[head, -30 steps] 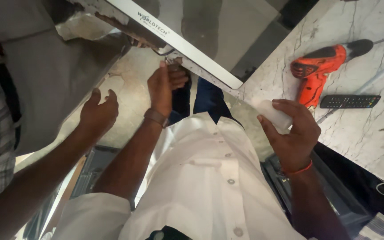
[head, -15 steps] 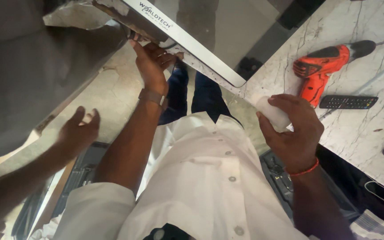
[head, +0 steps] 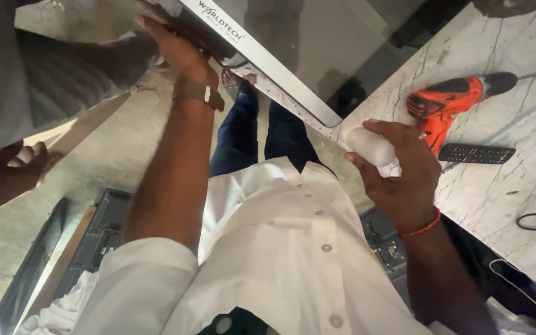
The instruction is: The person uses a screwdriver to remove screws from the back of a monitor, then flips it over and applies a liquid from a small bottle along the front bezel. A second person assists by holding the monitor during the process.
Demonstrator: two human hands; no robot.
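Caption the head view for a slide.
Left hand grips large silver-framed flat panel; right hand holds small white cylinder beside orange drill.

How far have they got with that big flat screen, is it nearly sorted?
Hard to call it done. The flat screen is propped by the marble counter, gripped underneath by the left hand. The right hand holds a small white bottle. The orange drill and remote lie unused, so work remains.
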